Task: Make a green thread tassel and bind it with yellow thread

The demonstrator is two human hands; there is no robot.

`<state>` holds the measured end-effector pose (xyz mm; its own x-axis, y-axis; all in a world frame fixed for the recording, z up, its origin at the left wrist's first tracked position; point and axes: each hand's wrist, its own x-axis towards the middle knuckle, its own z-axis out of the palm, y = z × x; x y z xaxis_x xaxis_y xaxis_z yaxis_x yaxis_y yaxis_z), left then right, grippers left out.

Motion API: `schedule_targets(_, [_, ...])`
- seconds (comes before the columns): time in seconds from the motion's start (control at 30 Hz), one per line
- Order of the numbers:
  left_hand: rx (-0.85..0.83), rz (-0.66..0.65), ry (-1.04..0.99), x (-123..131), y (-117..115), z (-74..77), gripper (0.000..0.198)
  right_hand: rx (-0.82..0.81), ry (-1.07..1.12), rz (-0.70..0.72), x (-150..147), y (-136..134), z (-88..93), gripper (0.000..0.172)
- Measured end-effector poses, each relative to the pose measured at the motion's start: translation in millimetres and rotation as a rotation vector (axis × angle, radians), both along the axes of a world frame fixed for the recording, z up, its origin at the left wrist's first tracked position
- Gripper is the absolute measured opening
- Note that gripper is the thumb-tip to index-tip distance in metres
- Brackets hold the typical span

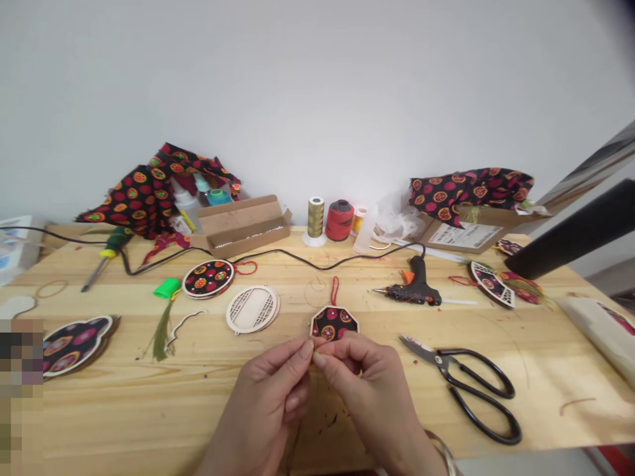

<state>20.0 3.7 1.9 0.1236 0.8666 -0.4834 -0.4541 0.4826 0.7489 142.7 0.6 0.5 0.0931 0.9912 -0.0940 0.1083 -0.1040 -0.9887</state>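
My left hand (pixel 270 396) and my right hand (pixel 364 387) meet above the front of the wooden table (pixel 149 396), fingertips pinched together at the lower edge of a small octagonal ornament (pixel 334 322). The ornament is covered in black fabric with red and orange circles and has a red cord loop at its top. What the fingertips pinch is too thin to make out; a faint strand hangs down below the left hand. A bangle sits on my right wrist.
Black scissors (pixel 471 387) lie to the right, a glue gun (pixel 414 287) behind them. A bare wooden disc (pixel 253 309), a round fabric ornament (pixel 208 278), thread spools (pixel 327 219), cardboard boxes (pixel 243 227), patterned fabric (pixel 149 188) and a screwdriver (pixel 106 256) are also on the table.
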Motion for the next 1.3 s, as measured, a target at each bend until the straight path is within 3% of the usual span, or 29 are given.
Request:
schedule_targets(0.23, [0.055, -0.024, 0.093, -0.1, -1.0, -8.5, 0.014, 0.022, -0.11, 0.012, 0.9, 0.3, -0.8, 0.015])
schedule_targets(0.6, [0.016, 0.004, 0.037, 1.4, -1.8, -3.9, 0.014, 0.044, -0.171, -0.012, 5.7, 0.8, -1.7, 0.008])
schedule_targets(0.77, [-0.001, -0.045, -0.011, 0.5, -2.5, -3.2, 0.015, 0.117, -0.22, -0.038, 8.9, 2.1, -0.9, 0.007])
schedule_targets(0.87, [-0.021, -0.071, -0.056, -1.0, -2.5, -2.8, 0.015, 0.145, -0.201, -0.075, 11.5, 3.5, -0.3, 0.008])
schedule_targets(1.1, [-0.089, -0.066, -0.168, -1.8, -0.7, -2.5, 0.009, 0.091, 0.034, -0.019, 19.3, 1.9, -5.3, 0.012])
schedule_targets(1.3, [-0.117, -0.07, -0.19, -1.2, -0.4, -2.0, 0.009, 0.228, -0.075, -0.018, 21.8, -0.1, -11.4, 0.011])
